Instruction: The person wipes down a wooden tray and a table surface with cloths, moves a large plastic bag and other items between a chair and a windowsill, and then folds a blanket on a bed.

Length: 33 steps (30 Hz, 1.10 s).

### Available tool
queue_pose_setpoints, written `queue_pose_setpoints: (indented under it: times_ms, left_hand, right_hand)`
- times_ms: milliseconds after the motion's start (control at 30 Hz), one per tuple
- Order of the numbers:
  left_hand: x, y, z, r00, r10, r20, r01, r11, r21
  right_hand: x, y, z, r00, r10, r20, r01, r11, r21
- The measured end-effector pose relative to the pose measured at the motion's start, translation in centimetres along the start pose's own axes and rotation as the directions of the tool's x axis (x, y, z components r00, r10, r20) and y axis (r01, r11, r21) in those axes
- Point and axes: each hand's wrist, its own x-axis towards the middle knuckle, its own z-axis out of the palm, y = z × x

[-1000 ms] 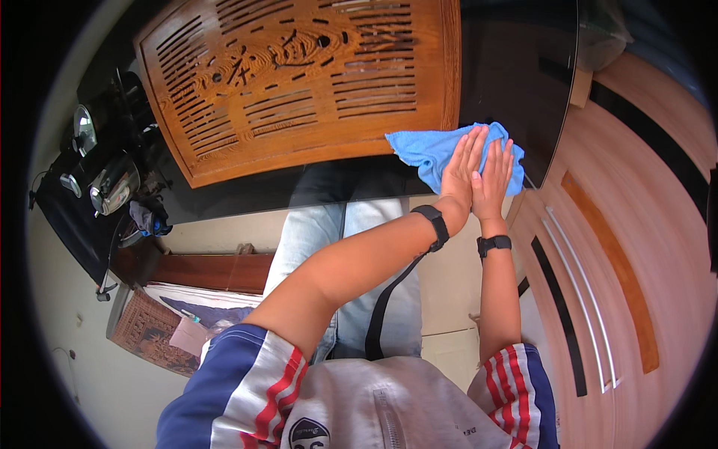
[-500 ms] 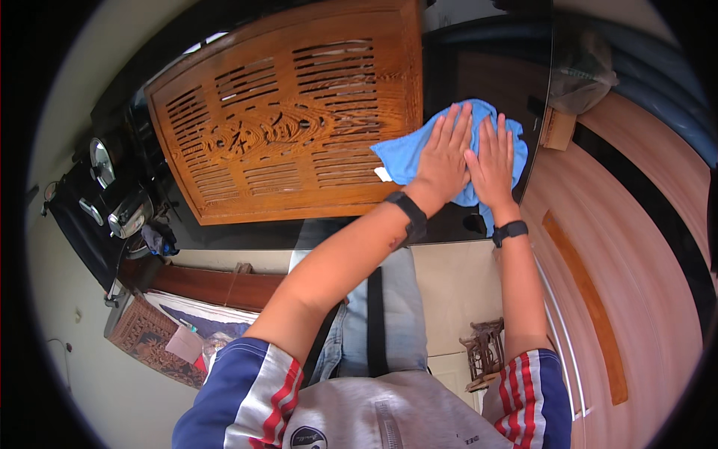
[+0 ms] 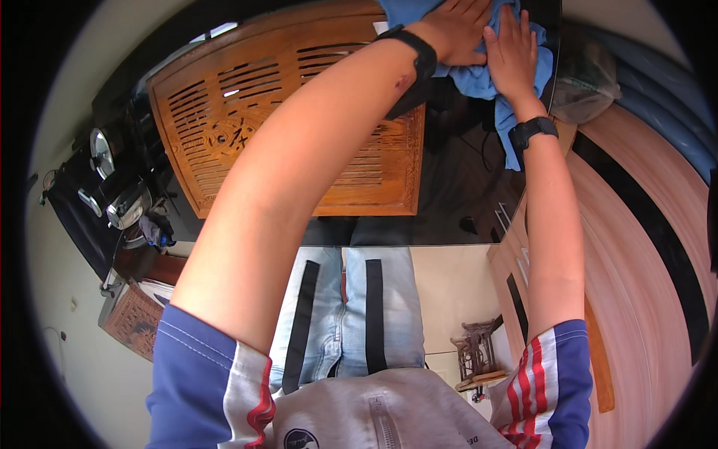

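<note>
A blue cloth [image 3: 479,84] lies bunched and creased on the glossy black tabletop [image 3: 456,165], close to its far right corner. My left hand [image 3: 458,34] rests flat on the cloth, fingers stretched out, partly cut off by the picture's top. Beside it my right hand [image 3: 514,66] also presses flat on the cloth with extended fingers. One corner of the cloth trails down by the right wrist, and a small white tag shows near the left wrist. The carved, slotted wooden tray [image 3: 217,116] sits left of the cloth, partly hidden under my left forearm.
Shiny metal pots or kettles [image 3: 127,208] stand on the left. On the right are a plastic bag [image 3: 587,78] and a pale wood-grain surface [image 3: 628,224] with a black stripe. A carved dark wooden stand [image 3: 479,348] is on the floor below the table.
Both hands have slid the blue cloth away from me toward the table's far right corner. The left forearm now crosses over the wooden tray.
</note>
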Motion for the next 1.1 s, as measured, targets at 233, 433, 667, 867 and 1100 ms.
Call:
queue_pose_setpoints:
  times_ms: [233,433,667,867,1100]
  left_hand:
    - [-5.6,5.2,-2.5,0.975,-0.212,0.063,0.184,0.937,0.297]
    - [-16.5,11.9,-4.1,0.954,-0.272,0.125,0.262,0.961,0.094]
    - [-26.6,14.6,-4.0,0.932,-0.330,0.148,0.346,0.933,-0.101]
    - [-27.3,9.4,-5.8,0.885,-0.465,0.026,0.464,0.876,-0.131]
    - [-31.4,-0.3,-9.3,0.678,-0.680,-0.281,0.545,0.721,-0.429]
  right_hand:
    - [-3.4,-3.2,-0.3,0.995,-0.002,0.102,-0.008,0.996,0.092]
    - [-14.4,-11.0,-2.7,0.935,0.059,0.350,-0.098,0.991,0.096]
    - [-21.4,-19.4,-3.2,0.884,0.132,0.448,-0.214,0.967,0.136]
    - [-13.7,-23.3,-0.4,0.900,0.027,0.436,-0.044,0.999,0.030]
    - [-4.1,-31.6,4.8,0.902,-0.270,0.336,0.227,0.960,0.161]
